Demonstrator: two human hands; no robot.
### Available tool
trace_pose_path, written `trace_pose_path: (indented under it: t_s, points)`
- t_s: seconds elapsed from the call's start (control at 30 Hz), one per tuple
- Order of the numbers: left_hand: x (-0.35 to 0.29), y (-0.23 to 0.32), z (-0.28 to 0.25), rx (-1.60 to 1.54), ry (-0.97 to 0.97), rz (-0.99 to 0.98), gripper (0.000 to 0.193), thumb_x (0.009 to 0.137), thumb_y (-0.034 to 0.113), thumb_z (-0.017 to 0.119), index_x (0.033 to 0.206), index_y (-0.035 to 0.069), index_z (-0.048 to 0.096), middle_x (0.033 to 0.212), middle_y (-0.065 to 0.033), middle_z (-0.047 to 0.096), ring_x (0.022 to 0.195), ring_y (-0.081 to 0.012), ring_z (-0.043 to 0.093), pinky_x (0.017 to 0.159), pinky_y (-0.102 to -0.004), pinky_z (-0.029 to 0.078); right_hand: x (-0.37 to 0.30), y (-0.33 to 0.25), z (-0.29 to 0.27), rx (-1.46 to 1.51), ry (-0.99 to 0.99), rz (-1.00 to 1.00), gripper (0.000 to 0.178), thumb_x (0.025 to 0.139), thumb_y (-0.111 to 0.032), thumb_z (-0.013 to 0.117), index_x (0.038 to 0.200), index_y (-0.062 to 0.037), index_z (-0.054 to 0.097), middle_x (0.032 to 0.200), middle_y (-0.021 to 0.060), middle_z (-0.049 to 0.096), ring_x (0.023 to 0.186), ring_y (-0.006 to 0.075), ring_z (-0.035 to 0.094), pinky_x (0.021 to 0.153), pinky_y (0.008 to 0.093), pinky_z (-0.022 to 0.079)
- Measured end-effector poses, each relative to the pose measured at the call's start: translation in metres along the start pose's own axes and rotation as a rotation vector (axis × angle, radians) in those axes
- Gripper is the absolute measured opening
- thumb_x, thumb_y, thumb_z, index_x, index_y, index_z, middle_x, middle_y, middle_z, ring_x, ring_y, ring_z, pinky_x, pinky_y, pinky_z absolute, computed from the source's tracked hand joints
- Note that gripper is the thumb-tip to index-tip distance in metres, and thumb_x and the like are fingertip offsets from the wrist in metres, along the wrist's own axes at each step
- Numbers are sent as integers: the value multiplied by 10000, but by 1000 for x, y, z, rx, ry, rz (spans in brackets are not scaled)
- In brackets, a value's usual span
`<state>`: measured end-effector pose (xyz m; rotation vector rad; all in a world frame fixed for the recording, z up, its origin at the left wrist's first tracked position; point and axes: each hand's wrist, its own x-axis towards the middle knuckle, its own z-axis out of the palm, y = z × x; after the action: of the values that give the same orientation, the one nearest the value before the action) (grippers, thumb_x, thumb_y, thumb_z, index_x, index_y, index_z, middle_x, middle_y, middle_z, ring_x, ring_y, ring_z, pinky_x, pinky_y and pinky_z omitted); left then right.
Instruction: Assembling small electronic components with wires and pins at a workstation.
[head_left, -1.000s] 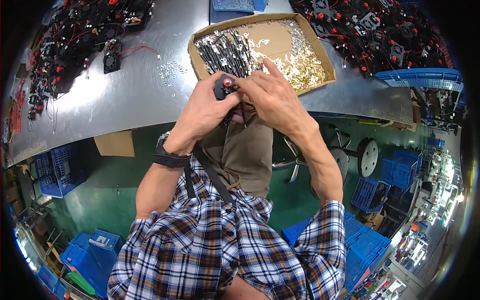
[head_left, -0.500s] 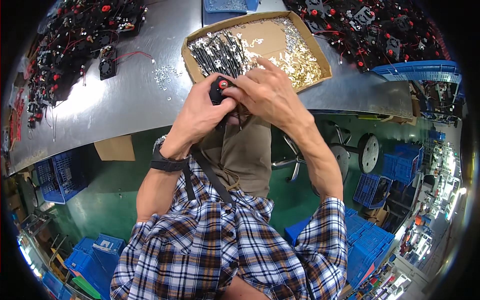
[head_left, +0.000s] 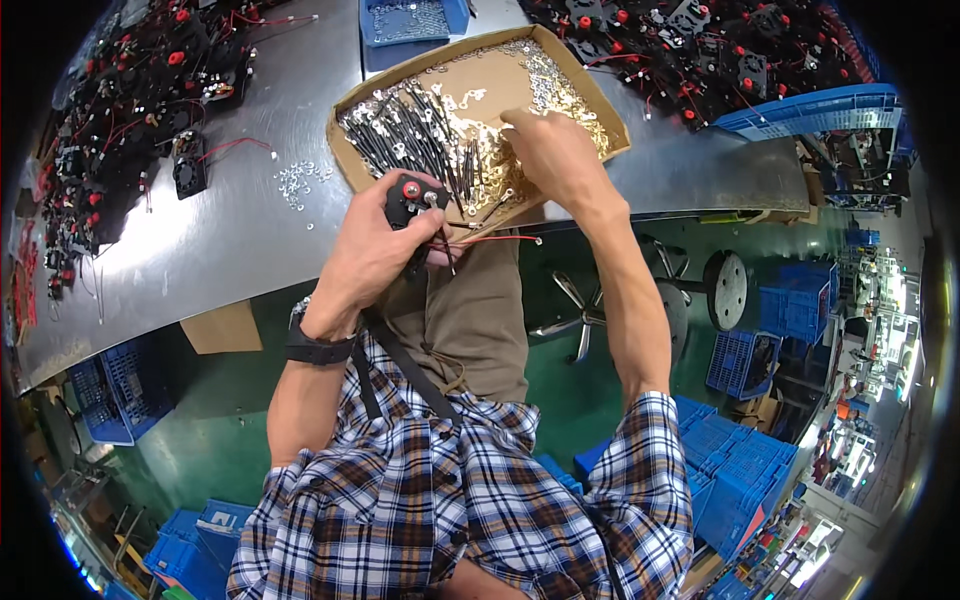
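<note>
My left hand [head_left: 385, 235] is closed around a black plastic part [head_left: 397, 212] above the table's near edge. A red round post [head_left: 411, 189] and a metal stud [head_left: 430, 198] show on its top, and a red wire [head_left: 500, 238] sticks out to the right. My right hand [head_left: 565, 155] reaches into a shallow cardboard tray [head_left: 345, 155], its fingers bent down over a heap of small brass-coloured terminals [head_left: 490, 165]. Its fingertips are partly hidden, and whatever they grip cannot be made out. Black cables with metal ring ends [head_left: 405, 130] lie in the tray's left part.
Loose silver washers [head_left: 298, 183] are scattered on the metal table [head_left: 240, 235]. Black parts with red posts and wires are piled at the left [head_left: 120, 120] and far right [head_left: 700, 50]. A blue bin [head_left: 405, 40] stands behind the tray. Blue crates and wheeled stools stand on the green floor.
My right hand has left the black part and moved right and away, into the cardboard tray. The part stays in my left hand, now showing its stud and red wire. The view has shifted slightly.
</note>
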<state>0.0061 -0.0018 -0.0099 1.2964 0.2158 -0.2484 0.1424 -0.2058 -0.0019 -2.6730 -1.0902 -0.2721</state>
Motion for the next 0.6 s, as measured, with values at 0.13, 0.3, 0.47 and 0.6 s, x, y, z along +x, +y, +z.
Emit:
trace_pose_path:
  t_s: [0.13,0.3,0.47,0.6]
  points:
    - [6,-2,-5,94,23,45,224,963,56,634,1173,-5,585,873,-65,684,741,-132,686,649,-288,623,18,12,19,-86,-116,-91,143,943,-131,593,947,-19,683,817,215,704,851,406,688,753,498,538]
    - [4,0,-4,-13,45,-14,233,959,65,639,1174,-5,580,868,-75,691,740,-146,701,640,-295,625,18,8,25,-58,-194,-5,196,966,-183,601,948,-20,707,829,254,697,860,441,681,786,508,536]
    - [0,6,0,16,43,-21,244,946,71,636,1177,4,597,873,-74,684,768,-148,695,690,-311,620,21,9,19,98,-218,96,227,966,-192,605,1060,-14,710,877,276,696,863,463,670,784,514,530]
    - [3,2,-4,-1,47,-20,240,965,61,634,1182,-18,568,885,-89,685,755,-173,716,656,-311,641,19,17,16,152,-159,99,206,966,-173,602,1051,-15,703,900,267,700,876,462,668,774,518,529]
